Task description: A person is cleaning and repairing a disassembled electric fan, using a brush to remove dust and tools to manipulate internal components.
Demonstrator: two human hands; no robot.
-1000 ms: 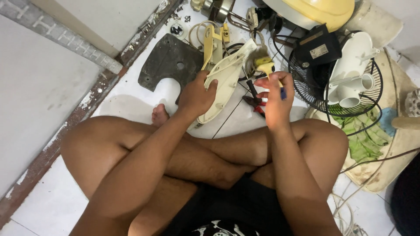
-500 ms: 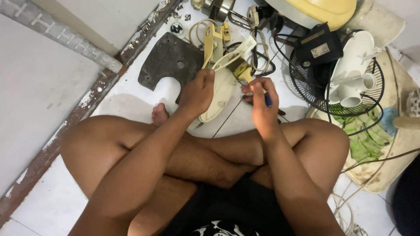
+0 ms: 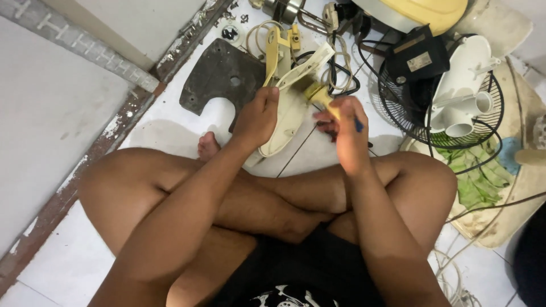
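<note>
The right hand [image 3: 347, 133] has moved in from a second ago, its blue-handled tool [image 3: 358, 124] now at the yellowish part [image 3: 318, 95] atop the cream fan housing [image 3: 290, 113]. The left hand [image 3: 257, 116] grips that housing's edge, tilted above the floor, beside the dark plate [image 3: 219, 82] and fan guard [image 3: 398, 108].

A home floor used as a makeshift repair spot: white floor tiles [image 3: 170, 122], a dismantled fan grille [image 3: 449, 122] at two o'clock, loose wires [image 3: 341, 68] at twelve.
</note>
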